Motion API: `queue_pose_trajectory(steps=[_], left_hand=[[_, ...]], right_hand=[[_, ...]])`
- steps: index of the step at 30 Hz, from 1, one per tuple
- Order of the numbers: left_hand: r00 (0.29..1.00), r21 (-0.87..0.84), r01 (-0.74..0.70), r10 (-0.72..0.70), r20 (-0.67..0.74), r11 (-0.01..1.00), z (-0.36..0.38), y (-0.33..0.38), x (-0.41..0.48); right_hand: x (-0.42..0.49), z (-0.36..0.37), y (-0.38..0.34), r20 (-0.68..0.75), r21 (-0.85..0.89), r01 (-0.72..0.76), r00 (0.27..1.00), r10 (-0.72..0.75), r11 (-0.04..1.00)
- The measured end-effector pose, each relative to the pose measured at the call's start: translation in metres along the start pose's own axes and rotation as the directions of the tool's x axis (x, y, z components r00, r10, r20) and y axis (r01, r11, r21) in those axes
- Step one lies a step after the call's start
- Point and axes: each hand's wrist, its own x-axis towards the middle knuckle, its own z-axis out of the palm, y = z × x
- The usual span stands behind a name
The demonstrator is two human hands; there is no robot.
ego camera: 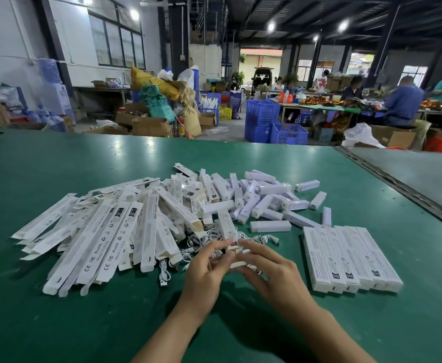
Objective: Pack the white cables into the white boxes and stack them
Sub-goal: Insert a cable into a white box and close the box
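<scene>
A long white box [227, 226] points away from me, its open near end held between both hands at the table's middle. My left hand [204, 271] pinches that end from the left. From the right, my right hand [269, 271] touches the open flap with its fingertips. Loose white cables [201, 242] lie tangled just behind my hands, and one cable with a USB plug [163, 275] lies to the left. A heap of flat empty white boxes [104, 231] spreads out on the left. Several packed white boxes [350, 258] lie side by side on the right.
A pile of short white blocks [261, 197] lies behind the cables on the green table [57, 323]. A grey strip [397, 184] runs along the table's right side. Blue crates [274, 121], cardboard boxes and seated people fill the hall beyond the far edge.
</scene>
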Motion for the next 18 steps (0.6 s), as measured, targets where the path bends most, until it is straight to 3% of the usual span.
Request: queue_pose_trajectory(steps=[3,8,12,18], left_hand=[[1.000,-0.043,0.010,-0.008,0.028,0.999,0.0009,0.0008,-0.0003],[0.998,-0.015,0.009,-0.008,0.063,1.000,0.0030,-0.0015,-0.0010],[0.998,-0.086,0.026,-0.021,0.051,0.996,0.0036,0.0014,-0.0017],[0.999,-0.059,0.011,-0.009,0.043,0.998,0.0037,0.0005,-0.0016]], right_hand=[[-0.0012,0.0002,-0.0018,0.002,0.021,-0.029,1.000,0.029,0.999],[-0.0014,0.0005,-0.0006,-0.121,0.027,-0.136,0.983,0.138,0.990],[-0.0023,0.0016,0.0023,-0.136,-0.013,-0.040,0.990,0.038,0.999],[-0.0030,0.0027,0.0056,-0.110,0.024,-0.047,0.993,0.050,0.999]])
